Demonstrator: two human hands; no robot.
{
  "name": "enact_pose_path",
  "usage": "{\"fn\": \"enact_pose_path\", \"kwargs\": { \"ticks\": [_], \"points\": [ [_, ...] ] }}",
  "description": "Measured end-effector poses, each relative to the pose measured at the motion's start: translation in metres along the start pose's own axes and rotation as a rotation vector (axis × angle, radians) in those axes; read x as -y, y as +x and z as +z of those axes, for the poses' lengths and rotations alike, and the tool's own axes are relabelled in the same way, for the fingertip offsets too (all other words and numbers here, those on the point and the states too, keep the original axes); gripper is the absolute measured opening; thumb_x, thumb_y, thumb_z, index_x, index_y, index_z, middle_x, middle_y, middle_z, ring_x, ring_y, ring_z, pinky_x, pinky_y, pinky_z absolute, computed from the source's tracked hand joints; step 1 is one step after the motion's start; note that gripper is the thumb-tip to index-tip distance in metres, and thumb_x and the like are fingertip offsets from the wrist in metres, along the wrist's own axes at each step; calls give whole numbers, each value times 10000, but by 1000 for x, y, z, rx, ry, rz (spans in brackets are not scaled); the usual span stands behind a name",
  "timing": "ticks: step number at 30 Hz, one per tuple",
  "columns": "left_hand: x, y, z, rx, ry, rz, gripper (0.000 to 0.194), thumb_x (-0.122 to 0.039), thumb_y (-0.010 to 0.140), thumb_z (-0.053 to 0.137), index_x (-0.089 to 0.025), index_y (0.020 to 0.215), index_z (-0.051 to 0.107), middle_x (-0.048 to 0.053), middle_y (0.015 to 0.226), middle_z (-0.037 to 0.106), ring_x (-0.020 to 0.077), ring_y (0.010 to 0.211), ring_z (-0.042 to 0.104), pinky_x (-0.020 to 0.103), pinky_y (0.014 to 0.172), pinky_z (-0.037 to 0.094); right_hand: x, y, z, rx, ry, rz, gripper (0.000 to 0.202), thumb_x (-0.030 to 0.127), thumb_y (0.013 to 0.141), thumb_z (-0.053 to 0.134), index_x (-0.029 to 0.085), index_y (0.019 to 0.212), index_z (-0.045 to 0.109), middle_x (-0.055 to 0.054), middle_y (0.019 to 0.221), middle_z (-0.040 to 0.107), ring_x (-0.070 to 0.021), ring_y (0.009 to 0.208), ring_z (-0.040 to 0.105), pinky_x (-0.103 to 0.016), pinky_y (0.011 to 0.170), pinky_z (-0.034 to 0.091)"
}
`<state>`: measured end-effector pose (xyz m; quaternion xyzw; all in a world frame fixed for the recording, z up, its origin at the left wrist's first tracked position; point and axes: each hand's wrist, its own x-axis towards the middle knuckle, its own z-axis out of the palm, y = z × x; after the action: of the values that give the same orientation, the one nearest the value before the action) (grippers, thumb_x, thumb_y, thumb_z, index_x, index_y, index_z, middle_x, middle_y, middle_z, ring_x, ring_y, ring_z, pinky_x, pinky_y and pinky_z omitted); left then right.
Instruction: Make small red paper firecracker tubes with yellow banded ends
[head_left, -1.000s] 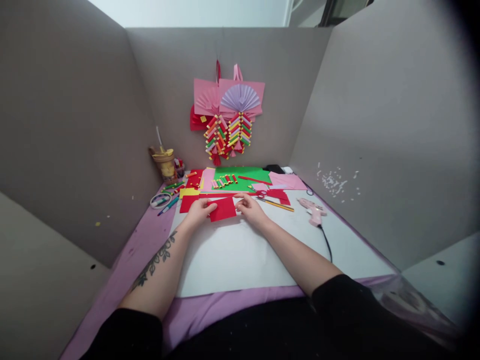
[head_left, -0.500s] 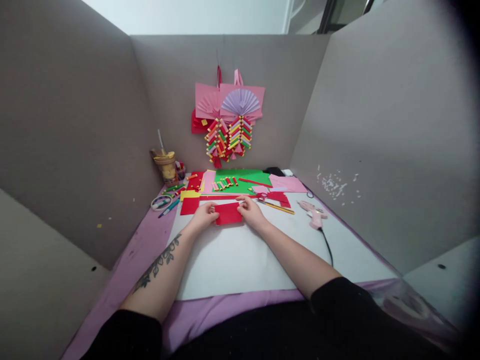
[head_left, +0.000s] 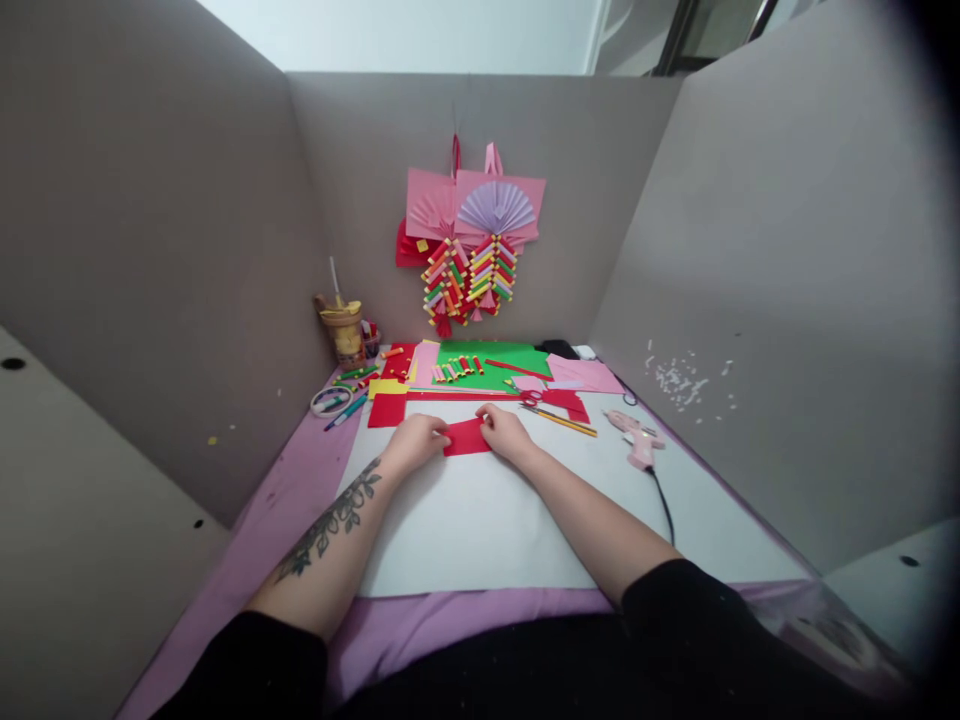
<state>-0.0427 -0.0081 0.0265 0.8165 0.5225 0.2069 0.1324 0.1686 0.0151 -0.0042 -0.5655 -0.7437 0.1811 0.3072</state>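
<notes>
A small rectangle of red paper (head_left: 466,438) lies between my two hands over the white board (head_left: 480,530). My left hand (head_left: 418,442) is at its left edge, thumb and fingers closed on the paper. At the right edge my right hand (head_left: 504,430) pinches the paper between thumb and curled fingers. Just beyond the hands are scissors with red handles (head_left: 531,398) and a yellow pencil (head_left: 562,420). Another red paper piece (head_left: 387,410) rests left of them.
A pink glue gun (head_left: 636,438) with a black cord lies at right. Green paper (head_left: 495,352) carries several small paper rolls. A tape roll (head_left: 331,402) and a cup (head_left: 345,335) stand left. Paper firecracker decorations (head_left: 491,270) hang on the back wall.
The view has shifted slightly, so the scene sits farther right. The red paper now appears lower and flatter, with my left hand farther over its left side.
</notes>
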Motion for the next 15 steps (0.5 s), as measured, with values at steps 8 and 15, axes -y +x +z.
{"fn": "enact_pose_path", "kwargs": {
  "ticks": [8, 15],
  "points": [
    [-8, -3, 1, 35, -159, 44, 112, -303, 658, 632, -231, 702, 705, 64, 836, 706, 236, 858, 605, 287, 814, 417, 21, -14, 1, 131, -274, -313, 331, 72, 798, 433, 152, 1043, 641, -108, 1096, 608, -210, 1044, 487, -304, 912, 358],
    [60, 26, -48, -370, 69, -428, 253, -407, 738, 567, -168, 767, 644, 123, 827, 677, 264, 835, 594, 328, 739, 408, 33, -26, 3, 274, -311, -410, 367, 63, 807, 445, 135, 1124, 614, -132, 1122, 611, -221, 1073, 492, -308, 908, 365]
  ]
}}
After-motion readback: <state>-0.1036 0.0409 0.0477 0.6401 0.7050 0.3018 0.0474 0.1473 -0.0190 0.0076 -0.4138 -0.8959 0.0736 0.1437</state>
